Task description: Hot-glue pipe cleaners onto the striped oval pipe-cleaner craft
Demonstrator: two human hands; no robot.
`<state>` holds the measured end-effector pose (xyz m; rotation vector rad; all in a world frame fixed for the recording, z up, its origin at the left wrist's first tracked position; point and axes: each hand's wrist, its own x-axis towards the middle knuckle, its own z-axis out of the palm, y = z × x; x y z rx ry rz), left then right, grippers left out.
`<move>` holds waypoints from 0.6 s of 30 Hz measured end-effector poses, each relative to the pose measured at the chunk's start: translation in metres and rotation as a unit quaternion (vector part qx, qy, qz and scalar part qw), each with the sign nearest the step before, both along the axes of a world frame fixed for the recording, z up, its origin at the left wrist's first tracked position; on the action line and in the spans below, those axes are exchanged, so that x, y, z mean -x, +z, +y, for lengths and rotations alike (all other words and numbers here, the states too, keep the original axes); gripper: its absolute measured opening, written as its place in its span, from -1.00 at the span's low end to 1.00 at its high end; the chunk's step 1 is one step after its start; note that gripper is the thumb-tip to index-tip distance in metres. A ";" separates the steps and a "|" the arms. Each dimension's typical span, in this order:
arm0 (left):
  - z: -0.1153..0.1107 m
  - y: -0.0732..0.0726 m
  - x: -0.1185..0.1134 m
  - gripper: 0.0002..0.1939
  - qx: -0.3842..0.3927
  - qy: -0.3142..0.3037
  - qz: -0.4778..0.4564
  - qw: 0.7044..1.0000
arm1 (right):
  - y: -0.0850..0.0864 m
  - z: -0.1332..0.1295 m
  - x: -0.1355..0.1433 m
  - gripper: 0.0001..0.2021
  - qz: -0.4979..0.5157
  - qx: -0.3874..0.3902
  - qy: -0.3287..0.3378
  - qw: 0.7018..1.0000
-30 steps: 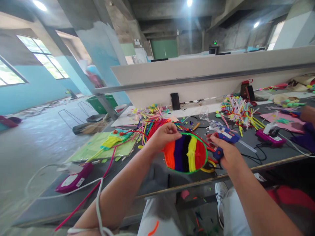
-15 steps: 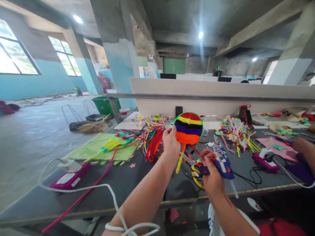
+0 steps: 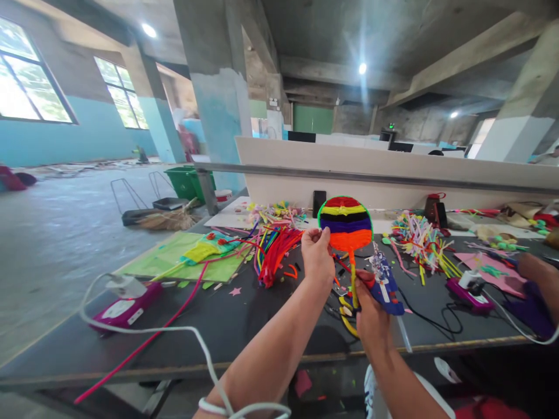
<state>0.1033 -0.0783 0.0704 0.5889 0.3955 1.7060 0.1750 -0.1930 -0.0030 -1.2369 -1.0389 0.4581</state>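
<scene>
A round striped fan (image 3: pixel 345 224) of fuzzy pipe cleaners, red, yellow, black, purple and orange with a green rim, is held upright over the table. My left hand (image 3: pixel 318 253) pinches its lower left edge. My right hand (image 3: pixel 373 314) is closed around the fan's yellow lower handle. Something red shows by the right fingers; what it is I cannot make out. Just right of that hand is a dark blue glue gun (image 3: pixel 386 291) with a clear stick at its back. Yellow-handled pliers or scissors (image 3: pixel 348 323) lie partly hidden behind the right hand.
Red pipe cleaners (image 3: pixel 277 253) lie left of my hands, a multicoloured heap (image 3: pixel 421 241) to the right. Purple power strips (image 3: pixel 126 308) stand on both sides, with a white cable crossing my left forearm. A phone (image 3: pixel 319 203) leans at the back. Another person's hand (image 3: pixel 537 276) is at far right.
My right hand has come up and left to the fan's handle and closed on it. The fan has shifted slightly right and turned more upright, my left hand still at its edge.
</scene>
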 end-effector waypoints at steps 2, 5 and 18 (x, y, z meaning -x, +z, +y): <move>-0.006 0.001 0.000 -0.56 -0.004 -0.017 -0.011 1.000 | 0.003 0.002 -0.001 -0.80 0.010 -0.015 -0.021 1.000; -0.017 0.001 -0.003 -0.54 -0.005 -0.068 -0.033 0.997 | 0.002 0.007 0.000 -0.84 0.019 -0.031 -0.037 0.999; 0.011 0.004 0.042 -0.66 -0.112 -0.037 0.125 0.985 | 0.007 0.001 0.001 -0.85 -0.005 -0.045 -0.050 0.998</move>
